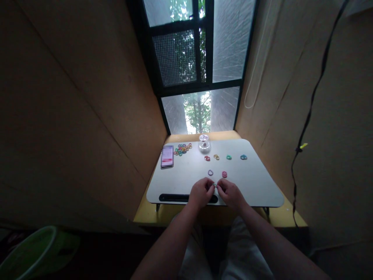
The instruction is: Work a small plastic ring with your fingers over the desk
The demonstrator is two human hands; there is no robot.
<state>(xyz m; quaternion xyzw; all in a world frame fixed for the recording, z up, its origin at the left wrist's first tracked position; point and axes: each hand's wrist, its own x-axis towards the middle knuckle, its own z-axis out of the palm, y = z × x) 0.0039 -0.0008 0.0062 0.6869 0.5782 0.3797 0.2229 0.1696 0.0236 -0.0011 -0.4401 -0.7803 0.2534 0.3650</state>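
Your bare forearms point(171, 241) come in from the bottom of the view, above knees in pale trousers point(243, 252), and meet at the near edge of a white, round-cornered folding table point(250, 186). Your left hand point(201, 192) and right hand point(231, 191) nearly touch, thumbs and fingertips pinching a small pale-green piece point(215, 185) between them; it is too small to make out its exact shape.

Just beyond your fingers lie a purple looped ring point(210, 172) and, to its right, a pink round ring piece point(224, 174). Farther back you have a row of small ring clusters, set apart from one another: red point(207, 158), yellow point(216, 157), green point(229, 157) and blue point(243, 157).

Behind the red cluster stands a clear, round container point(204, 144). Left of it is a loose pile of multicoloured rings point(182, 149), with a flat device with a blurred-out screen point(167, 156) beside it at the left edge. Your left hand partly covers a long black slotted strip point(175, 197) along the near edge. The table stands on a yellow wooden surface point(145, 214) below a black-framed window point(201, 89).
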